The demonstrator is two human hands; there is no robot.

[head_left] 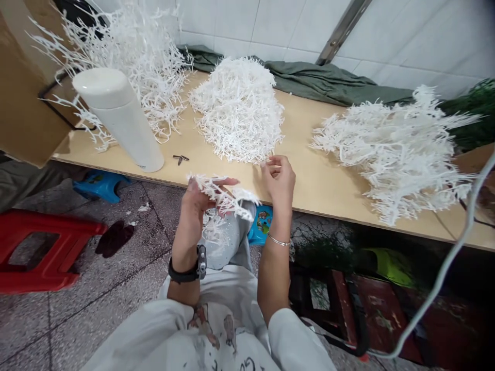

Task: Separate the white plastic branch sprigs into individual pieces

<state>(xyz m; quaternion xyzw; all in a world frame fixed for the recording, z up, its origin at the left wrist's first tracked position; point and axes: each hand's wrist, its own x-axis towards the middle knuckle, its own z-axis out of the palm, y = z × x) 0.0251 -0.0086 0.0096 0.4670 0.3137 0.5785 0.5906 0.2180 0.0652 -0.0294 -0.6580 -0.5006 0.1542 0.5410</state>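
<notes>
My left hand (195, 203), with a watch on its wrist, is closed around a white branching plastic sprig (226, 198) in front of the table edge. The sprig's twigs spread to the right, past the fingertips. My right hand (281, 178), with a thin bracelet on the wrist, has its fingers pinched together at the near edge of a heap of small white plastic twigs (242, 111). What lies between those fingertips is too small to make out. More white twigs (214, 232) lie on my lap below the left hand.
A white bottle (126, 123) stands at the left, near several dark seeds (180, 158). Larger white branches (139, 56) fill the back left; another white pile (398, 149) lies right. A pale cable (444, 278) hangs at the right. A red stool (46, 247) stands on the floor.
</notes>
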